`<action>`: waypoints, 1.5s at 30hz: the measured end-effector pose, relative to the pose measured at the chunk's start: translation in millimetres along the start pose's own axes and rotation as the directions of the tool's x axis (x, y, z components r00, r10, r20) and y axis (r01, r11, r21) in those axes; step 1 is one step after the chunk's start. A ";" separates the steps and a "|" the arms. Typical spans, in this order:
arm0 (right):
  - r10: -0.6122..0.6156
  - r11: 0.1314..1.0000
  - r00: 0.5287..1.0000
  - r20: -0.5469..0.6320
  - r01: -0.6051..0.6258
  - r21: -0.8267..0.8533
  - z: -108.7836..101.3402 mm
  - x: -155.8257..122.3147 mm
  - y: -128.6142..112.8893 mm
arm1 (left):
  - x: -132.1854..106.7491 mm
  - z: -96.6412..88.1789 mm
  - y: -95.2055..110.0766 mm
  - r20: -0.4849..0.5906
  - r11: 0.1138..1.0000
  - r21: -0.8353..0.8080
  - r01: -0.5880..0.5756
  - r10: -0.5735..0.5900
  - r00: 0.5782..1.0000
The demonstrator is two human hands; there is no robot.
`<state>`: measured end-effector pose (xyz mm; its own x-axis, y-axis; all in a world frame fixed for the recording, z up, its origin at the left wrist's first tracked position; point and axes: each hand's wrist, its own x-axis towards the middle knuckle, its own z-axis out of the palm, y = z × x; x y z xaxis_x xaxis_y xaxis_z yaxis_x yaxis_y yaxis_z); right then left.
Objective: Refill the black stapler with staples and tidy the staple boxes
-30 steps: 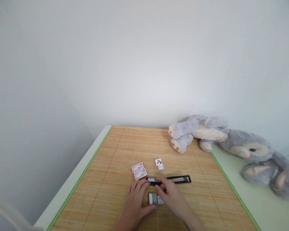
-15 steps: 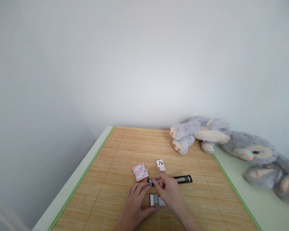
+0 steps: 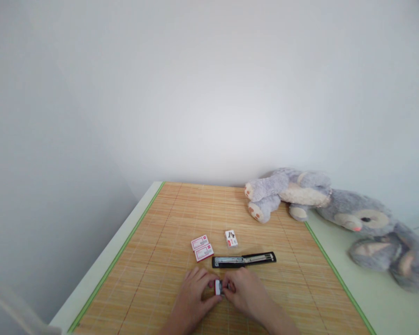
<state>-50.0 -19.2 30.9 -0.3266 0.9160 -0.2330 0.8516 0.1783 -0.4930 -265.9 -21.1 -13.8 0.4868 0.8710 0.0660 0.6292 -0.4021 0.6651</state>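
Observation:
A small red-and-white staple box lies on the mat, its inner grey staples partly showing. My left hand steadies the box between thumb and fingers from the left. With thumb and forefinger closed, my right hand pinches at the grey staples on the box's right side; the fingers cover much of them. Just beyond both hands lies a black stapler, unfolded flat, with its metal channel exposed.
Two red-and-white boxes lie side by side at the left, beyond my left hand. A small white box with a dark picture stands behind the stapler. A grey plush toy stretches over the right back edge of the bamboo mat.
My right hand has moved from the stapler back toward me, down to the staple box. My left hand has closed in on the box. The stapler is now uncovered.

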 end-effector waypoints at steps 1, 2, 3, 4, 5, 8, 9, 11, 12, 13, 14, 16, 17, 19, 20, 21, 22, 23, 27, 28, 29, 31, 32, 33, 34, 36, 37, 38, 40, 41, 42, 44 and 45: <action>0.011 1.000 1.000 -0.001 -0.011 -0.011 -0.6 0.2 0.1 | 0.0 0.1 -0.3 -0.001 1.000 -0.003 0.002 -0.002 1.000; 0.018 1.000 1.000 -0.005 -0.018 -0.019 -1.1 0.6 0.4 | 0.0 0.6 -0.9 -0.004 1.000 -0.006 0.001 -0.001 1.000; 0.022 1.000 1.000 -0.008 -0.022 -0.023 -1.2 1.1 0.8 | 0.0 1.2 -1.6 -0.008 1.000 -0.007 0.000 0.000 1.000; 0.022 1.000 1.000 -0.009 -0.022 -0.022 -1.1 1.7 1.1 | -0.1 1.9 -2.3 -0.011 1.000 -0.008 -0.002 0.002 1.000; 0.021 1.000 1.000 -0.009 -0.021 -0.018 -0.9 2.6 1.2 | -0.1 2.5 -3.0 -0.014 1.000 -0.008 -0.003 0.003 1.000; 0.026 1.000 1.000 0.013 -0.026 -0.010 -0.4 5.4 0.3 | 0.0 3.4 -3.1 -0.017 1.000 -0.011 -0.001 0.000 1.000; 0.026 1.000 0.999 0.019 -0.026 -0.009 -1.1 5.8 -0.2 | 0.1 3.1 -2.5 -0.014 1.000 -0.014 0.002 -0.002 1.000; 0.023 1.000 1.000 0.017 -0.024 0.007 -4.7 4.7 -0.7 | 0.4 2.0 -0.8 -0.010 1.000 -0.015 0.007 -0.007 1.000; 0.027 0.999 1.000 0.010 -0.027 0.023 -7.7 2.8 0.0 | 0.6 1.2 0.1 -0.008 1.000 -0.014 0.009 -0.009 1.000; 0.035 0.998 0.999 -0.001 -0.035 0.043 -11.4 0.0 1.6 | 0.7 0.5 0.7 -0.008 1.000 -0.012 0.011 -0.011 1.000; 0.045 0.997 0.999 -0.015 -0.044 0.060 -15.5 -3.7 4.4 | 0.8 -0.2 1.1 -0.009 1.000 -0.010 0.013 -0.013 1.000; 0.072 0.996 0.997 -0.037 -0.070 0.063 -23.3 -13.1 13.3 | 1.0 -1.2 1.4 -0.002 1.000 -0.012 0.018 -0.018 1.000; 0.085 0.996 0.996 -0.036 -0.083 0.045 -26.2 -18.2 19.0 | 1.2 -1.4 1.4 0.001 1.000 -0.014 0.022 -0.022 1.000; 0.107 0.994 0.994 -0.014 -0.107 0.003 -28.7 -27.8 30.5 | 1.9 -0.8 2.4 0.010 0.999 -0.016 0.031 -0.031 0.999; 0.114 0.993 0.993 0.000 -0.114 -0.011 -28.2 -31.6 35.4 | 2.6 0.0 3.6 0.014 0.999 -0.017 0.034 -0.033 0.999; 0.119 0.993 0.993 0.007 -0.119 -0.018 -26.8 -34.5 39.2 | 3.6 1.3 5.3 0.019 0.999 -0.018 0.035 -0.034 0.999; 0.118 0.993 0.993 0.007 -0.118 -0.018 -24.7 -36.3 41.5 | 4.9 2.9 7.7 0.026 0.999 -0.022 0.033 -0.033 0.999; 0.113 0.993 0.994 -0.002 -0.113 -0.016 -22.4 -37.3 42.3 | 6.4 4.8 10.6 0.035 0.999 -0.028 0.030 -0.029 0.999; 0.102 0.994 0.994 -0.030 -0.103 -0.025 -15.1 -34.8 34.9 | 12.7 12.6 22.6 0.049 0.998 -0.061 0.024 -0.021 0.999; 0.102 0.994 0.994 -0.033 -0.103 -0.028 -14.0 -33.9 32.1 | 13.6 14.1 24.5 0.047 0.997 -0.068 0.026 -0.022 0.999; 0.104 0.994 0.994 -0.035 -0.105 -0.029 -13.1 -33.1 29.7 | 14.0 15.3 25.7 0.045 0.997 -0.073 0.026 -0.022 0.999; 0.101 0.995 0.994 -0.034 -0.102 -0.005 -11.7 -32.8 26.9 | 13.4 17.6 25.7 0.042 0.997 -0.074 0.020 -0.017 0.999; 0.097 0.995 0.995 -0.034 -0.096 0.019 -11.6 -33.2 27.1 | 12.5 18.8 24.6 0.035 0.998 -0.068 0.016 -0.014 0.999; 0.095 0.995 0.995 -0.036 -0.093 0.047 -12.4 -34.0 28.4 | 11.3 20.3 23.1 0.024 0.998 -0.058 0.014 -0.013 1.000; 0.099 0.993 0.994 -0.044 -0.095 0.072 -14.5 -35.0 31.3 | 10.0 22.1 21.4 0.007 0.999 -0.043 0.015 -0.014 1.000; 0.129 0.988 0.988 -0.088 -0.121 0.094 -23.8 -37.5 41.5 | 7.8 26.0 18.1 -0.029 1.000 -0.006 0.027 -0.027 0.999; 0.153 0.986 0.980 -0.127 -0.143 0.088 -31.2 -38.7 48.9 | 7.2 28.0 17.0 -0.042 0.999 0.017 0.034 -0.033 0.999; 0.168 0.985 0.970 -0.175 -0.157 0.072 -39.9 -39.8 57.6 | 6.9 29.6 16.5 -0.049 0.998 0.040 0.040 -0.038 0.998; 0.144 0.990 0.943 -0.299 -0.140 0.033 -58.9 -41.3 76.8 | 7.4 31.9 17.1 -0.054 0.996 0.077 0.046 -0.042 0.998; 0.091 0.996 0.934 -0.346 -0.092 0.014 -67.7 -41.7 86.3 | 8.0 32.4 18.0 -0.056 0.995 0.089 0.048 -0.043 0.998; 0.058 0.998 0.928 -0.367 -0.060 0.004 -75.1 -41.7 94.9 | 8.8 32.6 19.1 -0.058 0.994 0.096 0.051 -0.046 0.997; 0.019 0.999 0.946 -0.323 -0.005 0.043 -85.0 -41.0 107.6 | 10.2 32.6 20.9 -0.063 0.992 0.104 0.066 -0.060 0.996; 0.016 0.996 0.961 -0.276 0.010 0.091 -87.5 -40.4 111.3 | 10.7 32.6 21.5 -0.064 0.992 0.106 0.073 -0.066 0.996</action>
<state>93.8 -4.9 58.8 -0.1875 0.9823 -0.0002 0.8076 0.1541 -0.5693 -227.4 -29.7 -23.1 0.4045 0.9119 0.0690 0.7234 -0.3653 0.5858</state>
